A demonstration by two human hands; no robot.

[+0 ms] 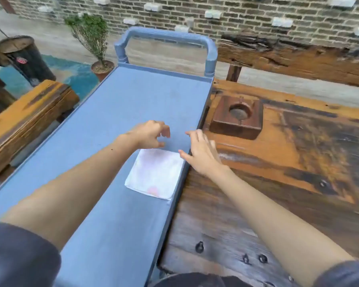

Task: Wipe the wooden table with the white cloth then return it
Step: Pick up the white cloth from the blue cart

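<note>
A folded white cloth point(155, 175) with a faint pink mark lies flat on the top shelf of a blue cart point(120, 112), close to the cart's right edge. The wooden table point(278, 183), worn and dark-stained, stands right of the cart. My left hand point(148, 134) hovers just beyond the cloth's far edge, fingers curled apart, holding nothing. Spread over the cart's right rim, my right hand point(199, 152) has its thumb near the cloth's far right corner and is also empty.
A square wooden ashtray point(237, 118) sits on the table near the cart. The cart's handle point(166, 36) rises at the far end. A wooden bench point(27, 117), a black bin point(25, 59) and a potted plant point(95, 44) stand left; a brick wall runs behind.
</note>
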